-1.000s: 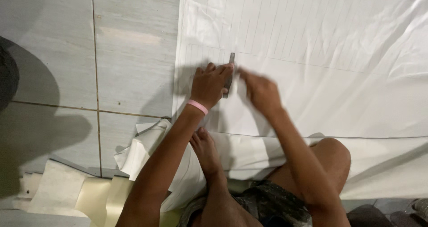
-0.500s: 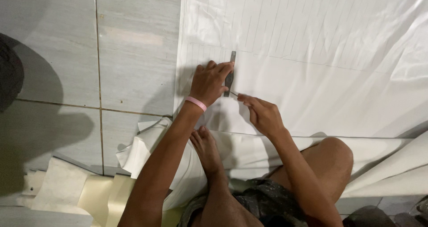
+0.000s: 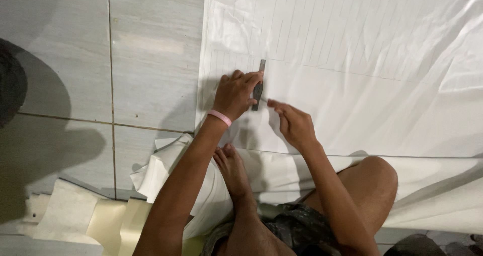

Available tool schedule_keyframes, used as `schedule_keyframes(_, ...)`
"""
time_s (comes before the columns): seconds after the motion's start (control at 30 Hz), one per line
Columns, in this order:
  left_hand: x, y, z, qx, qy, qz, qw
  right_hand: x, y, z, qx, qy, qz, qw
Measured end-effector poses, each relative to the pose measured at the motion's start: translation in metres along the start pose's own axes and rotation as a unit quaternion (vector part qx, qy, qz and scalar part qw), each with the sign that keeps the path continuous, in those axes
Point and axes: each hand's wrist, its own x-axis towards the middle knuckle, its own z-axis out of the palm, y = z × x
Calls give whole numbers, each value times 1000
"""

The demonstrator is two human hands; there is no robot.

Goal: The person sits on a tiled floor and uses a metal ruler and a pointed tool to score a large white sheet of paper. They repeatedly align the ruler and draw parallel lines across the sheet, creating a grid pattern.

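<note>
Head view: slim dark metal blade tool [image 3: 258, 87], flat and narrow, stands nearly upright on the white sheet [image 3: 362, 80], its tip past the knuckles. Left hand [image 3: 237, 92] is curled around its lower half, fingers wrapped tight, heel of the palm pressing down, likely to steady the tool on the slick sheet. Pink wristband [image 3: 219, 117] just behind that hand.

Right hand [image 3: 294, 122] sits just beside the tool on its right, fingers pressed together and extended toward the blade, flat on the sheet; looks like it pins the material taut. Can't tell if the fingertips touch the tool.

Sheet is thin, glossy and creased, with faint ruled parallel lines ahead of both hands. Below the hands it folds over a bare foot [image 3: 232, 168]. Left of the left hand: grey matte floor tiles [image 3: 151, 50]. Pale scrap offcuts [image 3: 70, 218] lie well behind, near the person's elbow.
</note>
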Motion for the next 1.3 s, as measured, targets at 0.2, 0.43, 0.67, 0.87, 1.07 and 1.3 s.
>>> schedule_keyframes(0.2, 0, 1, 1, -4, -27, -23, 999, 19, 3, 3, -3, -40, 77, 996)
schedule_keyframes(0.43, -2, -8, -2, -21, -8, 26, 999, 23, 6, -8, 21, -6, 54, 998)
schedule_keyframes(0.67, 5, -1, 9, -40, 5, 72, 997, 9, 17, -22, 80, 102, 88, 988)
schedule_keyframes(0.87, 8, -3, 15, -37, -14, 56, 998, 3, 25, -22, 87, 105, 98, 986)
schedule_keyframes(1.07, 9, -3, 21, -23, -1, 60, 998, 1, 28, -21, 100, 105, 102, 984)
schedule_keyframes(1.3, 9, -4, 21, -22, -1, 68, 997, -3, 34, -24, 87, 107, 98, 986)
